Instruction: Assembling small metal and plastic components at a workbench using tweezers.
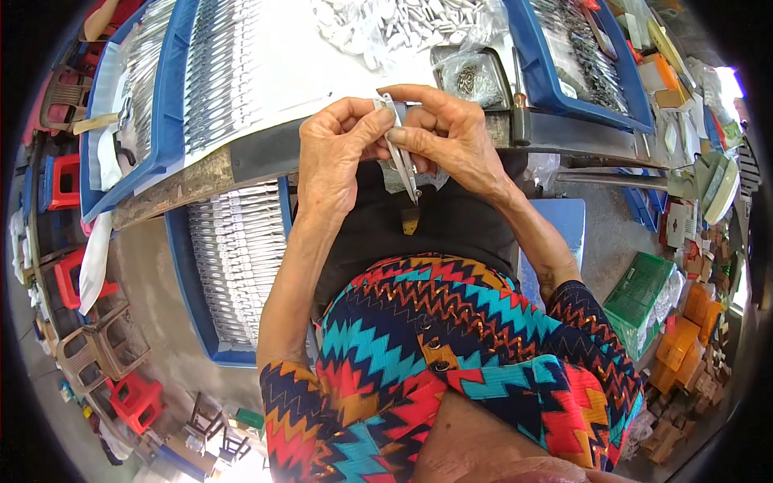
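Note:
Over the table's near edge, my left hand (pixel 332 153) and my right hand (pixel 457 143) come together around a slim, silver metal piece (pixel 403 167). It looks like a narrow two-part tool, but its exact kind is unclear. Its upper end is pinched between my left thumb and fingers. My right thumb presses on its middle, with the right index finger stretched across the top. The narrow end points down toward my lap, and some fingertips are hidden behind the piece.
Blue trays (pixel 167 97) of metal pieces in rows stand at left, another blue tray (pixel 592 113) at right. Small white parts (pixel 411 28) lie in a heap at the back. A black tray (pixel 509 88) holds tiny metal parts beside a dark-handled tool (pixel 522 127). A lower blue tray (pixel 197 310) sits below.

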{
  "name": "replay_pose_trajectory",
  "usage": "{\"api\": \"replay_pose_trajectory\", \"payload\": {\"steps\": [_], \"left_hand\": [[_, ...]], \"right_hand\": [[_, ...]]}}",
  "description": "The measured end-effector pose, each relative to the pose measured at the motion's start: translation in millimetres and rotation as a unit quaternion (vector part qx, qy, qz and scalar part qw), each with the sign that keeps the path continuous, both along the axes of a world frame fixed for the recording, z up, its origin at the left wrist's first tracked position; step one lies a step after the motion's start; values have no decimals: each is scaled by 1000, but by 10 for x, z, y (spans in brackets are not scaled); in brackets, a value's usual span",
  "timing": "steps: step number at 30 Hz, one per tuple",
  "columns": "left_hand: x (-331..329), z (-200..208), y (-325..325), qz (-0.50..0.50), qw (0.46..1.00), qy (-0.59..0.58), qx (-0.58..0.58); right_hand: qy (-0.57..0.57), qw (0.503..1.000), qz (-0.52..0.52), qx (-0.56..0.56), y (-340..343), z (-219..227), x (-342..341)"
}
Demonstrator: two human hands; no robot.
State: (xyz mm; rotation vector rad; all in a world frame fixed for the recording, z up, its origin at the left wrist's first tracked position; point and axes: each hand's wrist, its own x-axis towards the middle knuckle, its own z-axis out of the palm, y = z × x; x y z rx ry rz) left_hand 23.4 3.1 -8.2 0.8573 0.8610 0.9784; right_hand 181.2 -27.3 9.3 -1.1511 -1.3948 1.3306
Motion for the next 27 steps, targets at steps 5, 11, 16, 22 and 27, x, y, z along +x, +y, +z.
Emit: {"api": "replay_pose_trajectory", "payload": {"steps": [5,11,16,22,27], "left_hand": [[23,-8,13,-4,1000,9,-10],[28,-41,29,-11,1000,15,-9],[0,-59,83,-48,999,0,-15],[-2,-25,101,-115,993,-18,-15],[-38,-12,138,-154,988,-25,-21]], "right_hand": [[-15,1000,2,0,-6,-23,24],[-30,999,-5,21,-18,-80,22],[-28,1000,-12,6,-33,-75,49],[39,999,-29,0,10,-174,144],[65,998,-9,-10,51,-195,179]]}}
